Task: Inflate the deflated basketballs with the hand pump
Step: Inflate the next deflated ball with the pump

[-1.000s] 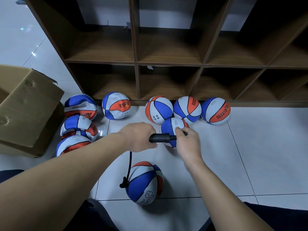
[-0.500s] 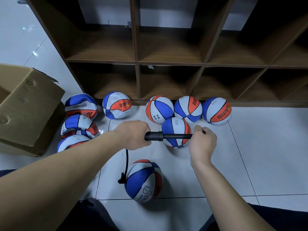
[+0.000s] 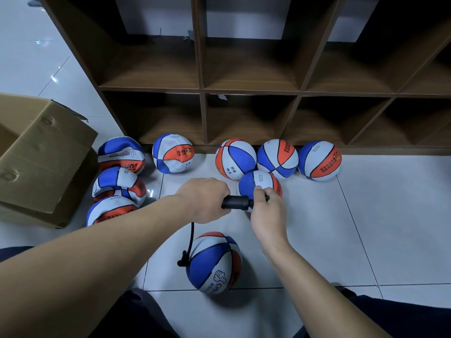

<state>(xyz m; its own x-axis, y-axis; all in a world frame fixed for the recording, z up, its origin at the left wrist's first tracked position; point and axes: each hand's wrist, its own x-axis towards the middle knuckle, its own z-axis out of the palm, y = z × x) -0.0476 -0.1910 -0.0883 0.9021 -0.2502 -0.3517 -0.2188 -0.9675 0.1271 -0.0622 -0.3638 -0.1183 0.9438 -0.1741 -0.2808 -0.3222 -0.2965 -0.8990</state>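
1. The left hand is wrapping its curled fingers round the black body of the hand pump, holding it level above the floor.
2. The right hand is gripping the pump's handle end with its fingers and thumb curled round it; the handle itself is mostly hiding under the fingers, and the hand is sitting right up against the pump body, with almost no rod showing between them.
3. A thin black hose is hanging down from below the left hand and is meeting the side of the nearest basketball at a small black fitting.
4. That basketball, in blue, white and orange, is lying on the floor tiles just in front of the person, between the two forearms, and is looking round and full.
5. Four more round balls are sitting beyond the hands: three in a row against the foot of the wooden shelf unit, and one just in front of them, partly behind the right hand.
6. Four dented, slack balls are lying to the left: one by the foot of the shelf unit and three clustered beside the cardboard box.
7. The cardboard box is standing on the floor at the left edge, with its flap lifting open.
8. The person's dark-clothed legs are showing at the bottom edge.
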